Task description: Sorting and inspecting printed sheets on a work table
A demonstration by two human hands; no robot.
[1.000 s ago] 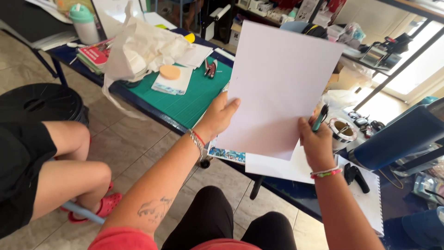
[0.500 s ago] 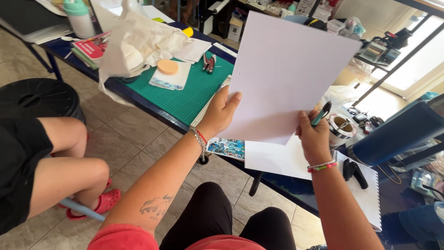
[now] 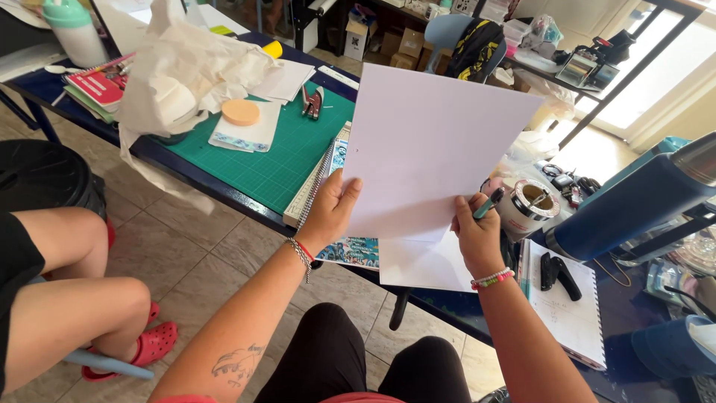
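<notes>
**Blank sheet held up in both hands over the work table**

The left hand [image 3: 332, 213] gripped the lower left edge of a white sheet of paper [image 3: 432, 149], thumb laid on the near face and fingers hidden behind it. The right hand [image 3: 477, 239] pinched the sheet's bottom right corner and at the same time was closed around a dark marker with a green cap [image 3: 488, 203], whose tip pointed up and to the right. The sheet was lifted clear of the table, tilted slightly, its top edge reaching toward the far side of the room.

Beneath the sheet lay more white paper [image 3: 425, 265] and a spiral-bound pad [image 3: 317, 190] with a blue patterned print [image 3: 350, 252] just below it at the table's near edge. To the left of the left hand spread a green cutting mat [image 3: 276, 160] on the blue table [image 3: 160, 153]. On the mat sat a round peach-coloured sponge [image 3: 241, 112] on a small card, with a red-handled tool [image 3: 313, 101] near it, and a heap of crumpled white paper [image 3: 183, 71] beside them. Further left were a stack of notebooks [image 3: 97, 86] and a white bottle with a green lid [image 3: 71, 30].

Just right of the right hand stood an open round tin [image 3: 531, 205], then a large dark blue flask [image 3: 634, 201] lying at a slant. Near the right wrist lay a spiral notebook [image 3: 570, 313] with a black clip [image 3: 558, 275] on it. Another person's bare legs [image 3: 67, 298] and red sandals [image 3: 138, 347] showed at the left.
</notes>
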